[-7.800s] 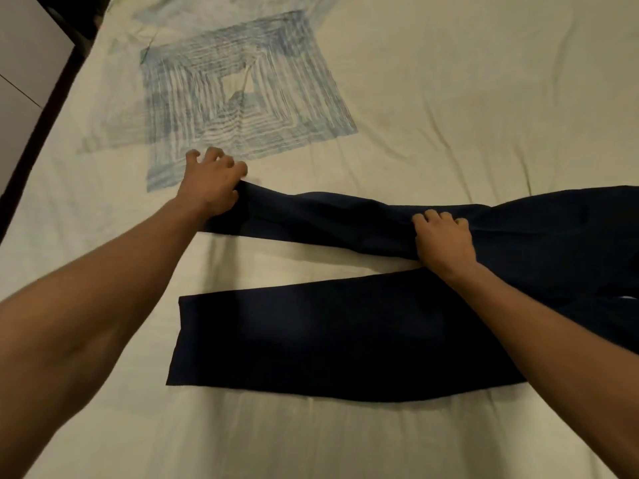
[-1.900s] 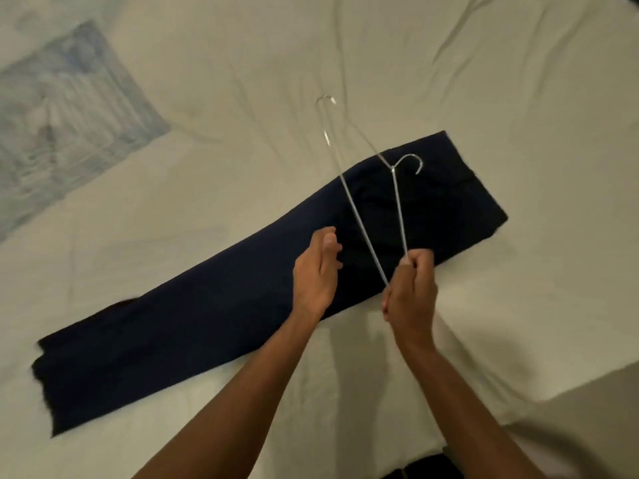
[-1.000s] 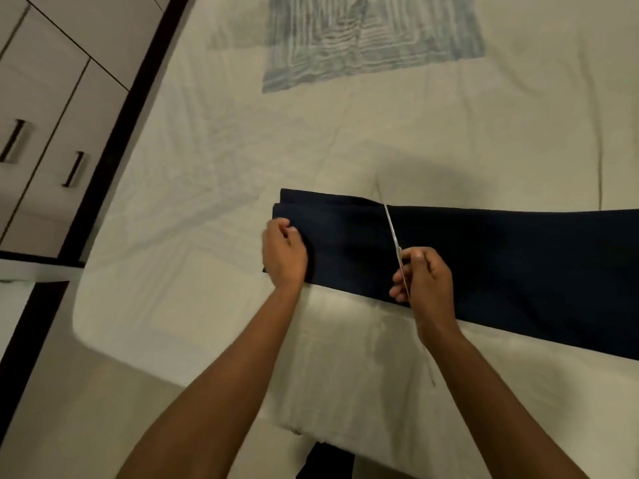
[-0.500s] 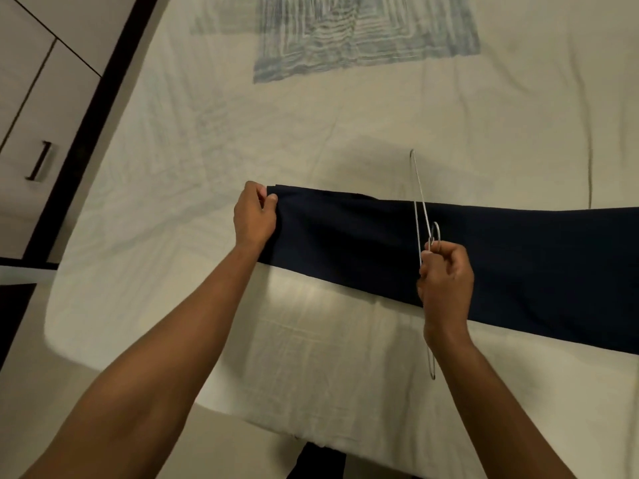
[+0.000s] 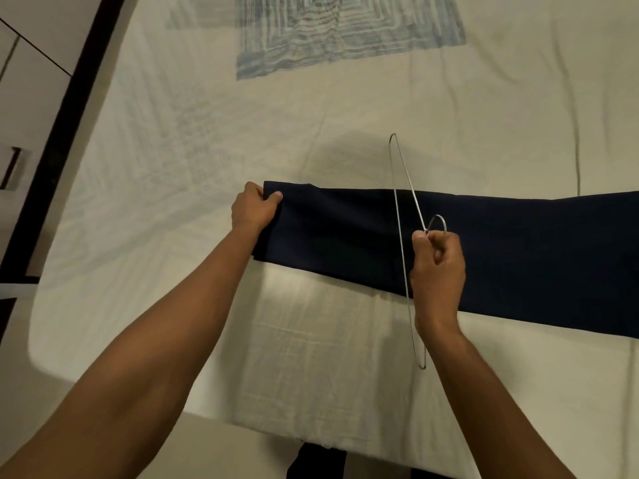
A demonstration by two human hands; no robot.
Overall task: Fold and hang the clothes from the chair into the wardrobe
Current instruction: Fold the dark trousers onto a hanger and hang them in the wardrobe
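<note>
Hanging step — left hand pinches folded navy trousers' hem, right hand grips wire hanger; next, thread hem through.

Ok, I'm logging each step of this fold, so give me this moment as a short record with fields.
garment: folded dark navy trousers, flat on the cream bedsheet
left hand: pinches the trousers' left end
right hand: grips the thin silver wire hanger near its hook
hanger position: held upright across the trousers
stage: trousers not yet on the hanger
</note>
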